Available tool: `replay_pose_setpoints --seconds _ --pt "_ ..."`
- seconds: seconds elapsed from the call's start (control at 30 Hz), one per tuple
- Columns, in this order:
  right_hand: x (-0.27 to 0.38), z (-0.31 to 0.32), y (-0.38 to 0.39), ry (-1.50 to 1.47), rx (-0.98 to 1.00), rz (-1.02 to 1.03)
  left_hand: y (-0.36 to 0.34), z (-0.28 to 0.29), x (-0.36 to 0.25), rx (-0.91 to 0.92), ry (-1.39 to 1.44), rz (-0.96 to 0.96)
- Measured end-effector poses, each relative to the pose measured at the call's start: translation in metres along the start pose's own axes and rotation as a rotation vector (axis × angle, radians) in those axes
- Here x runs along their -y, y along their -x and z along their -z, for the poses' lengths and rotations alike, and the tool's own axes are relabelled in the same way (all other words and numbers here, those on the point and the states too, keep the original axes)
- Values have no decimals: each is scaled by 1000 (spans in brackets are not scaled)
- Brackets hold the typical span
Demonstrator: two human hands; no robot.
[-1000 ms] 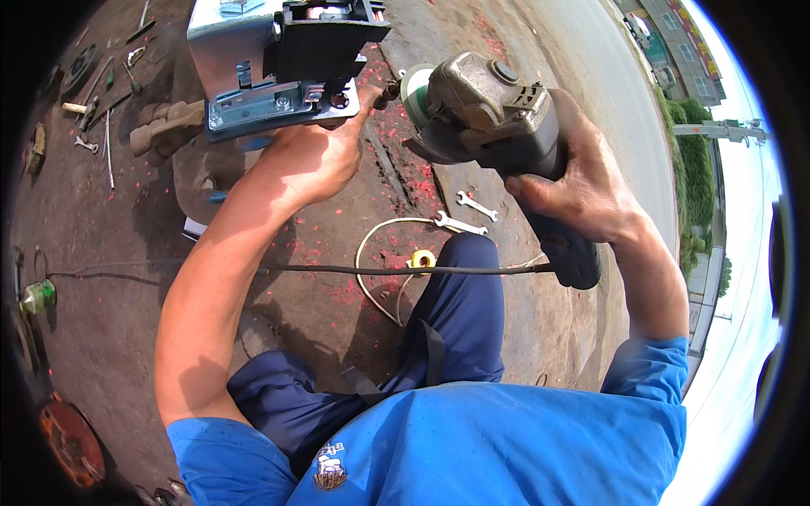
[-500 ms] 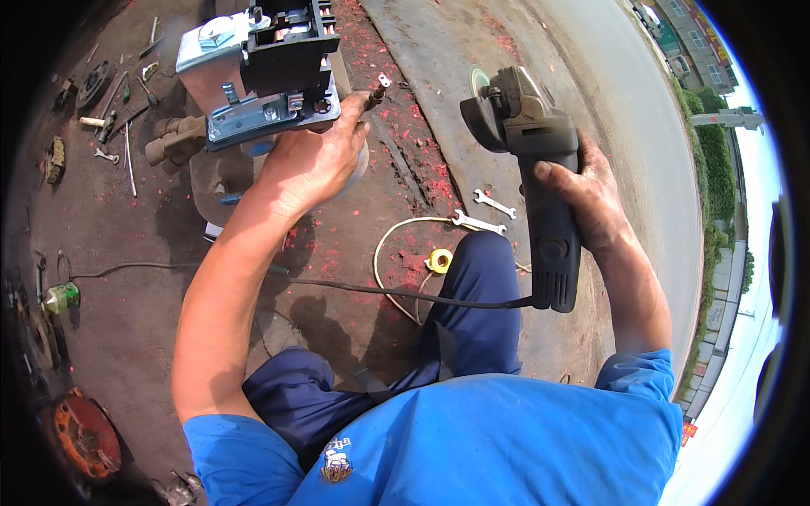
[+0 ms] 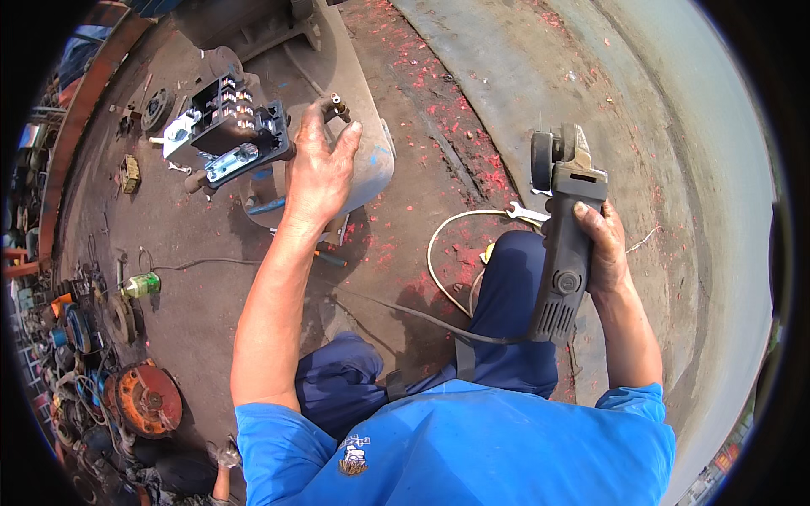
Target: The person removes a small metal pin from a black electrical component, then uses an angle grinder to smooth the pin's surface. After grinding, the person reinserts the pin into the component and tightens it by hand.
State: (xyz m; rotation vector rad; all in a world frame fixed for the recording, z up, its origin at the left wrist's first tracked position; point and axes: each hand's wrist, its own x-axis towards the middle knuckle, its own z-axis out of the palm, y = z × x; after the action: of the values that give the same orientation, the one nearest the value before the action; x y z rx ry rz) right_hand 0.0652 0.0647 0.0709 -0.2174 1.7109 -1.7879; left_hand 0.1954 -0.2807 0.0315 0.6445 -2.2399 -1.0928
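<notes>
With my right hand (image 3: pixel 603 232) I hold a black angle grinder (image 3: pixel 561 261) by its body, head up and away from me. Its cord runs off the lower end across my lap to the left. My left hand (image 3: pixel 325 169) is raised, thumb and forefinger pinched on a short dark cable end (image 3: pixel 339 108) with a metal lug. Beside that hand, to the left, stands a black electrical contact block (image 3: pixel 224 114) with copper contacts and shiny metal brackets. Beneath it is a grey metal machine base (image 3: pixel 371 164).
An open-ended wrench (image 3: pixel 527 214) and a pale looped hose (image 3: pixel 434 244) lie by my knee. To the left are a green bottle (image 3: pixel 142 285), a rusty orange wheel (image 3: pixel 152 401) and piled parts. Another person's hand (image 3: pixel 226 455) shows at the lower left. Red scraps litter the ground.
The view has shifted, bringing in more of the left side. The contact block now appears smaller and farther from my left hand. The grinder has tilted slightly, still in my right hand.
</notes>
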Motion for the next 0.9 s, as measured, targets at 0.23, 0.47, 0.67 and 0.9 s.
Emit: replay_pose_setpoints --seconds 0.23,0.47,0.67,0.9 --pt "1 19 5 -10 -24 34 11 -32 -17 -193 244 16" --pt "-1 29 7 -29 -16 28 10 -33 -24 -210 481 120" --pt "-8 33 11 8 32 11 16 -34 -27 -159 578 10" --pt "-8 27 19 74 13 51 17 -36 -20 -271 601 27"
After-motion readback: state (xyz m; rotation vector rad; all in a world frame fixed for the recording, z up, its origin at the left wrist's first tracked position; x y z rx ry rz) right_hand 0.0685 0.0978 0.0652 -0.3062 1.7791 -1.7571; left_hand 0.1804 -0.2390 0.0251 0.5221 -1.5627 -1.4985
